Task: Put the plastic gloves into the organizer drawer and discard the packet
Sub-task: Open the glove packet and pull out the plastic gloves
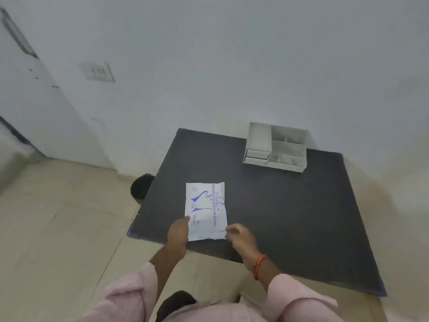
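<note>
A white packet of disposable plastic gloves (206,209) with purple print lies flat on the dark table (290,210), near its front left. My left hand (178,233) grips the packet's near left corner. My right hand (240,235) pinches its near right corner. A grey organizer (276,147) with several open compartments and a small shut drawer at its front left stands at the back of the table, well beyond both hands.
A black round bin (140,188) sits on the tiled floor just left of the table's edge. A white wall runs behind the table, with a switch plate (98,72) and a door at the far left.
</note>
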